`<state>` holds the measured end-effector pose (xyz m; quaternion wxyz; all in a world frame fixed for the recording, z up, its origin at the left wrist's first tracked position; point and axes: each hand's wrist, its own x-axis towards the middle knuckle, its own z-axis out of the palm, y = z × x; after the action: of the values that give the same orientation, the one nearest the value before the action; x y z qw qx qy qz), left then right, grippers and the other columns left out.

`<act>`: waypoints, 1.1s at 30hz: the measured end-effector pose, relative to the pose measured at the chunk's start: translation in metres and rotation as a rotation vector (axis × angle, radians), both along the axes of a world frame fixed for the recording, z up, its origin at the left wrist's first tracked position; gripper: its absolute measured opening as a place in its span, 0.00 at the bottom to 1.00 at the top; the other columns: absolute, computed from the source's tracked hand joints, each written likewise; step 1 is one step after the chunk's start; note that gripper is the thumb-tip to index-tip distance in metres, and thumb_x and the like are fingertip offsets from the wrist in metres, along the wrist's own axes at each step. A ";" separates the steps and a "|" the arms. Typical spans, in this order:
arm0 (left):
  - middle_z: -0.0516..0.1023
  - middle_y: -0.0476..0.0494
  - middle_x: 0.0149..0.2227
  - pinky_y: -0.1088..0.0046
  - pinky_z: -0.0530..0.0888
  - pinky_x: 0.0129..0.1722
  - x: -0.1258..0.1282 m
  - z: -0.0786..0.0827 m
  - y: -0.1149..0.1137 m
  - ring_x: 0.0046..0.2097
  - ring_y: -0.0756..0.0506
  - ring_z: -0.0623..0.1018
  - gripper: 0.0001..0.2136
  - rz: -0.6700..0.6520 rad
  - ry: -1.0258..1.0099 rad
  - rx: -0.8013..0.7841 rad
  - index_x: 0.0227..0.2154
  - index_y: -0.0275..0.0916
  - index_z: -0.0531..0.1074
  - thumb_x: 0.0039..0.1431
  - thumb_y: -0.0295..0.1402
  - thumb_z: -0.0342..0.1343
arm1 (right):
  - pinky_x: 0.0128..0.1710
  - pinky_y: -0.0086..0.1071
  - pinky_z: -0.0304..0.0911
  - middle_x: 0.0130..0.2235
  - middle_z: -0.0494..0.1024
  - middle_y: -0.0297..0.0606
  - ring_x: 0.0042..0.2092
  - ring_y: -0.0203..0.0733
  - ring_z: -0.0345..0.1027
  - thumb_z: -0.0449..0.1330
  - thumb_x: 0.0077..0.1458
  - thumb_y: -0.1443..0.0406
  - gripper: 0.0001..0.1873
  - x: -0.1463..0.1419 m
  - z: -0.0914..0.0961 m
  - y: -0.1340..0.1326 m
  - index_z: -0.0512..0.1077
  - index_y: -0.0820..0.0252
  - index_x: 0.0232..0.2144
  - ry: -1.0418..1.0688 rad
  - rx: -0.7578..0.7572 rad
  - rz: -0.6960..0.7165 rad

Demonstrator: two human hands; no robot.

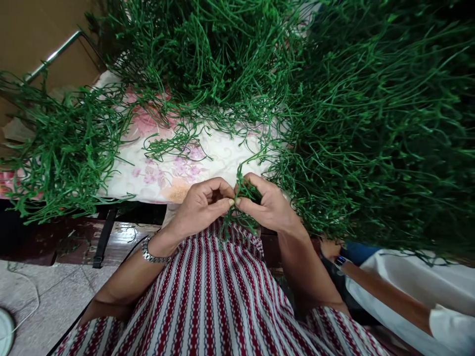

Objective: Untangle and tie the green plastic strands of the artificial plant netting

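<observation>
Left hand (202, 205): curled shut, thumb and forefinger pinched on the sprig, meeting the right fingertips just past the table's near edge; metal link watch (152, 254) on the wrist.
Right hand (269, 205): fingers closed around the sprig, thumb tip pressed against the left one.
Sprig (241, 207): small tuft of thin green strands, plastic-looking, forked and wiry; held between both hands above the lap, ends sticking up above the fingers and hanging below them.
Right heap (371, 123): dense mass of the same green strands, tangled, filling the table's right side and spilling over its near edge, touching the right hand.
Far heap (208, 54): same strands, piled along the far edge.
Left heap (63, 148): looser pile, draped over the left edge.
Loose sprig (174, 143): flat on the cloth, mid-table, apart from the heaps.
Cloth (166, 170): pale, smooth, printed with pink and purple flowers, covering the table.
Lap (222, 301): fabric striped red and white, woven pattern.
Other person (389, 291): forearm and white sleeve at lower right, wrist with a dark watch.
Floor (55, 296): grey tile, lower left.
</observation>
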<state>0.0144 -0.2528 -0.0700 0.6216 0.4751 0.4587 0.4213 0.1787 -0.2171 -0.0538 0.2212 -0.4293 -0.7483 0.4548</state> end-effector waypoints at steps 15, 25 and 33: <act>0.62 0.54 0.21 0.80 0.59 0.23 0.005 0.001 -0.003 0.23 0.54 0.61 0.03 0.021 0.334 0.083 0.26 0.36 0.64 0.49 0.24 0.49 | 0.25 0.23 0.48 0.21 0.60 0.27 0.24 0.28 0.49 0.53 0.48 0.70 0.02 0.005 -0.002 0.000 0.64 0.62 0.24 -0.141 0.161 0.081; 0.59 0.53 0.22 0.77 0.57 0.26 0.000 0.004 0.000 0.25 0.53 0.60 0.08 -0.150 0.500 0.306 0.22 0.38 0.58 0.55 0.31 0.49 | 0.24 0.26 0.44 0.20 0.57 0.26 0.23 0.30 0.45 0.51 0.49 0.68 0.06 0.008 0.002 -0.002 0.57 0.59 0.23 -0.237 0.207 0.179; 0.60 0.51 0.22 0.73 0.54 0.26 -0.023 0.021 0.002 0.25 0.51 0.60 0.09 -0.616 0.539 0.523 0.22 0.39 0.56 0.58 0.28 0.43 | 0.23 0.26 0.46 0.19 0.61 0.28 0.21 0.30 0.51 0.51 0.56 0.63 0.13 0.018 0.010 -0.005 0.61 0.59 0.21 -0.164 0.131 0.541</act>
<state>-0.0091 -0.2506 -0.0488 0.4363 0.8212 0.3202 0.1810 0.1969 -0.2224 -0.0442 0.0579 -0.2342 -0.8788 0.4118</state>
